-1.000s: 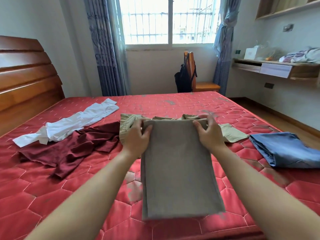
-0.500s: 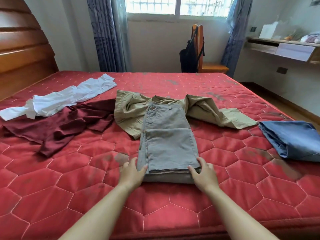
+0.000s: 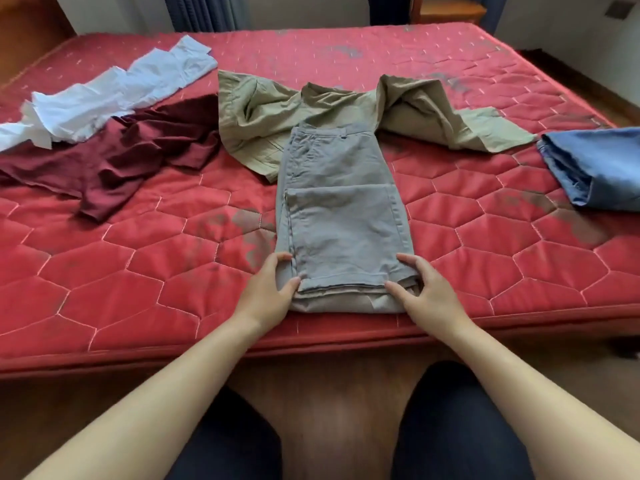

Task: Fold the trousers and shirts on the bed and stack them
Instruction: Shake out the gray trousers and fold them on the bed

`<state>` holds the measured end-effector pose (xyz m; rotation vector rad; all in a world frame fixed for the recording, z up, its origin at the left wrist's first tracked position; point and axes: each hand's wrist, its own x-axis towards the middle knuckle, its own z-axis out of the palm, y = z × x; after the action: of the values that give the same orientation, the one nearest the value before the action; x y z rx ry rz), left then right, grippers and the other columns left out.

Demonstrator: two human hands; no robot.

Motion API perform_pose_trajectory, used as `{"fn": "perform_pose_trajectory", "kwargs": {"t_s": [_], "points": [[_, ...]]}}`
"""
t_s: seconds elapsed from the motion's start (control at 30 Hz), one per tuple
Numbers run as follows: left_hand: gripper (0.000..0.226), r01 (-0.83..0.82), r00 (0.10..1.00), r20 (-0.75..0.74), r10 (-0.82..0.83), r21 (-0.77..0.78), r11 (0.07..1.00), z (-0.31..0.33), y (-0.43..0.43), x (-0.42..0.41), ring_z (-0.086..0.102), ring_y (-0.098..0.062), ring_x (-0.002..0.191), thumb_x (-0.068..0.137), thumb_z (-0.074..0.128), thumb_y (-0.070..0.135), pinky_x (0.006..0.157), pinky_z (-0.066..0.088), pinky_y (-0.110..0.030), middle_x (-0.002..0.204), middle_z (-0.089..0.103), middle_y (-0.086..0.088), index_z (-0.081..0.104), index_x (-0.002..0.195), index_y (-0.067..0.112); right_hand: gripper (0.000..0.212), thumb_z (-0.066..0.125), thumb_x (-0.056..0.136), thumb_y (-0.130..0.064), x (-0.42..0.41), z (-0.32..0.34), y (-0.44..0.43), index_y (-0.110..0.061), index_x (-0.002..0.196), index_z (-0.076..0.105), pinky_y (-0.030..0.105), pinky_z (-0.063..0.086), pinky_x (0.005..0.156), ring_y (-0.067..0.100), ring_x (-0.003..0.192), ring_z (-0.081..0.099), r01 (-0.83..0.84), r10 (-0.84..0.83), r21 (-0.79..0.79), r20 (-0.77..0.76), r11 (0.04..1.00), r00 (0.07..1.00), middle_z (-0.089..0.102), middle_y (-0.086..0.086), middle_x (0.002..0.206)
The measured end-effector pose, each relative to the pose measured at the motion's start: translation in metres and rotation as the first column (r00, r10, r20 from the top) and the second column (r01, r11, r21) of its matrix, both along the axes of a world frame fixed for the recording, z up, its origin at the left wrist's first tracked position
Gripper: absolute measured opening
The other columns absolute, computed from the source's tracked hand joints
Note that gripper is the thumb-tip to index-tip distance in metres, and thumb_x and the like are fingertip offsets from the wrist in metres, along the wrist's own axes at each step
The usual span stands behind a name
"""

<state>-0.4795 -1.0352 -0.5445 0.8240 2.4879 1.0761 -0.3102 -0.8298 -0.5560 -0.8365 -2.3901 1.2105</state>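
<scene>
Grey trousers [image 3: 341, 216] lie folded at frame centre on the bed [image 3: 138, 271], long axis running away, waistband far; left hand [image 3: 268, 294] and right hand [image 3: 427, 294] grip the near corners.

Beyond the red quilted mattress [image 3: 145, 289], blue curtains [image 3: 204, 12] hang at its far side; beside them, what may be a wooden chair [image 3: 446, 10].

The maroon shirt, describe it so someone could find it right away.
On the red quilted mattress, look left of the grey trousers. The maroon shirt lies crumpled below the white garment, the only dark red piece.
</scene>
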Motion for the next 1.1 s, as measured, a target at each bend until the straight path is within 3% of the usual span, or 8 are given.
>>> {"fn": "perform_pose_trajectory", "kwargs": {"t_s": [0.13, 0.23, 0.37, 0.5, 0.67, 0.8, 0.93, 1.1], "points": [[0.043, 0.075, 0.984, -0.151, -0.096, -0.142, 0.987, -0.010, -0.020, 0.004, 0.051, -0.023, 0.115, 0.090, 0.057, 0.033, 0.090, 0.039, -0.030, 0.123, 0.056, -0.003, 0.045, 0.130, 0.023, 0.064, 0.079, 0.067, -0.040, 0.024, 0.002, 0.000, -0.035, 0.124, 0.051, -0.001, 0.028, 0.089, 0.003, 0.112, 0.047, -0.163, 0.151, 0.089, 0.133, 0.983, 0.980, 0.047, -0.015, 0.117], [0.047, -0.023, 0.967, -0.253, -0.026, -0.187, 0.982, -0.013, -0.003, -0.022, 0.040, -0.029, 0.121, 0.093, 0.047, 0.039, 0.101, 0.035, -0.042, 0.131, 0.046, -0.007, 0.044, 0.136, 0.020, 0.066, 0.084, 0.060, -0.039, 0.016, 0.010, -0.001, -0.036, 0.120, 0.058, 0.035, 0.028, 0.102, 0.021, 0.132, 0.027, -0.218, 0.137, 0.389, 0.225, 0.895, 0.965, 0.030, -0.002, 0.142], [0.047, -0.090, 0.956, -0.294, 0.017, -0.237, 0.967, -0.033, 0.016, -0.057, 0.027, -0.022, 0.137, 0.095, 0.039, 0.044, 0.111, 0.019, -0.046, 0.147, 0.036, -0.003, 0.039, 0.140, 0.030, 0.044, 0.083, 0.059, -0.014, -0.003, 0.010, -0.003, -0.020, 0.101, 0.071, 0.047, 0.042, 0.090, 0.026, 0.110, 0.059, -0.346, 0.320, 0.626, 0.159, 0.699, 0.934, 0.063, 0.002, 0.117], [0.051, -0.142, 0.920, -0.388, 0.045, -0.225, 0.964, -0.051, 0.015, -0.067, 0.028, -0.017, 0.138, 0.091, 0.036, 0.052, 0.112, 0.014, -0.045, 0.147, 0.038, 0.002, 0.039, 0.139, 0.034, 0.029, 0.077, 0.064, 0.000, -0.029, 0.016, 0.007, -0.013, 0.089, 0.071, 0.033, 0.050, 0.071, 0.023, 0.082, 0.068, -0.214, 0.268, 0.602, 0.000, 0.769, 0.963, 0.071, -0.001, 0.088], [0.051, -0.180, 0.895, -0.441, 0.070, -0.213, 0.960, -0.055, 0.016, -0.066, 0.033, -0.015, 0.135, 0.087, 0.038, 0.052, 0.110, 0.019, -0.044, 0.143, 0.043, 0.004, 0.043, 0.136, 0.037, 0.016, 0.069, 0.073, -0.012, -0.090, 0.059, 0.040, -0.014, 0.089, 0.068, 0.033, 0.046, 0.061, 0.022, 0.067, 0.061, -0.023, 0.091, 0.439, -0.134, 0.898, 0.987, 0.067, -0.003, 0.074], [0.056, -0.191, 0.901, -0.427, 0.081, -0.222, 0.956, -0.053, 0.015, -0.065, 0.032, -0.011, 0.135, 0.082, 0.033, 0.055, 0.110, 0.018, -0.042, 0.143, 0.042, 0.009, 0.044, 0.134, 0.038, 0.031, 0.070, 0.077, -0.022, -0.173, 0.103, 0.091, -0.012, 0.106, 0.066, 0.038, 0.047, 0.082, 0.027, 0.098, 0.062, 0.046, 0.034, 0.525, -0.142, 0.850, 0.989, 0.069, 0.006, 0.103], [0.056, -0.192, 0.908, -0.409, 0.095, -0.202, 0.960, -0.050, 0.015, -0.064, 0.031, -0.009, 0.136, 0.081, 0.035, 0.055, 0.110, 0.017, -0.040, 0.143, 0.042, 0.011, 0.045, 0.133, 0.039, 0.054, 0.067, 0.082, -0.032, -0.214, 0.110, 0.105, -0.010, 0.129, 0.050, 0.043, 0.035, 0.100, 0.028, 0.127, 0.040, 0.155, -0.111, 0.601, -0.110, 0.784, 0.988, 0.045, 0.009, 0.137], [0.054, -0.195, 0.904, -0.414, 0.106, -0.179, 0.964, -0.050, 0.015, -0.063, 0.033, -0.010, 0.135, 0.081, 0.037, 0.055, 0.110, 0.018, -0.041, 0.141, 0.044, 0.010, 0.047, 0.131, 0.039, 0.047, 0.066, 0.083, -0.036, -0.161, 0.031, 0.048, -0.013, 0.124, 0.057, 0.046, 0.036, 0.104, 0.026, 0.130, 0.040, -0.258, 0.241, 0.537, 0.104, 0.803, 0.965, 0.045, 0.010, 0.140]]}}
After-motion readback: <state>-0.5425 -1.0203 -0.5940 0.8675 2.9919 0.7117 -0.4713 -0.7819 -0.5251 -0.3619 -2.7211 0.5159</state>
